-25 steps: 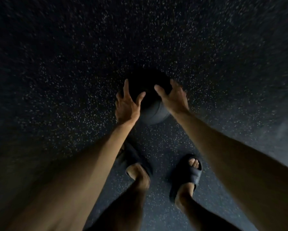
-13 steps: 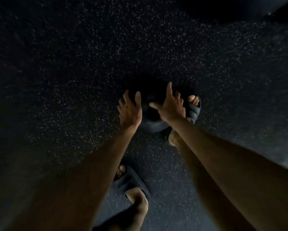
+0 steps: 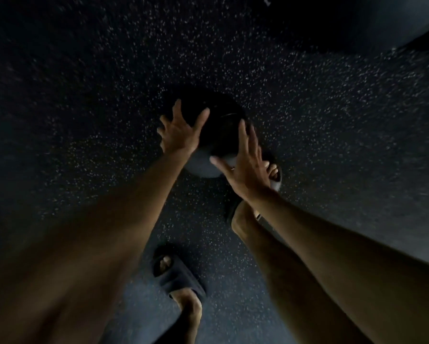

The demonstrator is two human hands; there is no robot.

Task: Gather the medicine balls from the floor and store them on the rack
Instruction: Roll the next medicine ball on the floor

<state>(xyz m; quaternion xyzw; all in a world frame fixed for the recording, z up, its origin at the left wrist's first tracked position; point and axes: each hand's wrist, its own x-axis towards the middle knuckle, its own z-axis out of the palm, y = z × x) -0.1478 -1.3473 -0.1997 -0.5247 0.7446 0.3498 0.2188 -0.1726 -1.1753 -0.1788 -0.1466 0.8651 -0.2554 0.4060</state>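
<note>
Right hand (image 3: 245, 170) hides most of one sandal (image 3: 276, 185).

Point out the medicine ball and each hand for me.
medicine ball (image 3: 218, 137), head view, dark top between the hands.
left hand (image 3: 181, 137), head view, back of hand.
right hand (image 3: 245, 170), head view, back of hand.

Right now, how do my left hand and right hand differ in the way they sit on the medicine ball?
The left hand lies on the medicine ball's left side, higher in view. The right hand lies on its right side, lower in view. The left thumb points up the ball, while the right thumb reaches sideways across its near face. Both hands are spread against the ball with straight fingers.
</note>
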